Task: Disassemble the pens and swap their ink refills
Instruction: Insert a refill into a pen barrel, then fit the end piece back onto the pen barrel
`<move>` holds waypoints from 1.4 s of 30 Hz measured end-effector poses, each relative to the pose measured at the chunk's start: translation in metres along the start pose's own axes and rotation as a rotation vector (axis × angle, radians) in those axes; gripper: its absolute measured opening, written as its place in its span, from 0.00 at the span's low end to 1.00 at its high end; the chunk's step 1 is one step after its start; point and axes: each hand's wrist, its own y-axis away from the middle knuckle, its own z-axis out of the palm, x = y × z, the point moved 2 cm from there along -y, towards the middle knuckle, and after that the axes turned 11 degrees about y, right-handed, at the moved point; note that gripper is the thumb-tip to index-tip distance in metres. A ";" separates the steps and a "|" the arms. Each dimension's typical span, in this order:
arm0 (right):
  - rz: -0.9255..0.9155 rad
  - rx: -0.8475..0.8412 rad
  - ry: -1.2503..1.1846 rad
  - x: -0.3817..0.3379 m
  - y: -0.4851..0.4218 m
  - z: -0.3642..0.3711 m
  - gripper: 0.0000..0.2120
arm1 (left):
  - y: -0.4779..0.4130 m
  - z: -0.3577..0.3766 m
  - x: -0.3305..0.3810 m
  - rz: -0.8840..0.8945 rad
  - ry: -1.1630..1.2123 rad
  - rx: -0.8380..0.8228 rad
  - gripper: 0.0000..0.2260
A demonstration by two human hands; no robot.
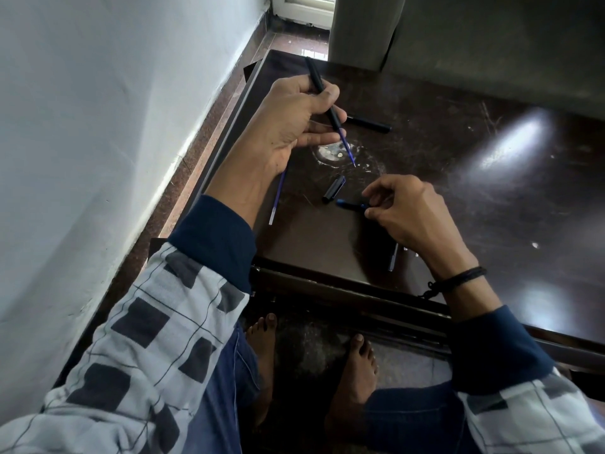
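My left hand (294, 122) grips a black pen barrel (322, 93), tilted, with a blue refill (347, 149) sticking out of its lower end above the table. My right hand (402, 211) pinches a short blue pen piece (352, 204) that lies on the dark table (458, 178). A black cap (333, 189) rests just left of that piece. A loose blue refill (277, 198) lies under my left wrist. Another black pen part (370, 123) lies beyond my left hand. A thin dark part (393, 257) shows below my right palm.
The dark wooden table has a worn white ring (334, 155) near its middle. A white wall (98, 126) runs close along the left. A grey curtain (458, 34) hangs behind the table. My bare feet (357, 371) stand under the near edge.
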 end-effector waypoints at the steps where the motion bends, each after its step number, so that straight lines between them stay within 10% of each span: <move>1: -0.002 0.002 0.003 0.000 0.000 0.001 0.11 | 0.000 0.000 0.000 0.000 0.001 0.000 0.03; 42: -0.230 0.024 0.162 -0.018 0.005 0.011 0.06 | 0.000 -0.001 -0.001 0.007 -0.008 -0.016 0.03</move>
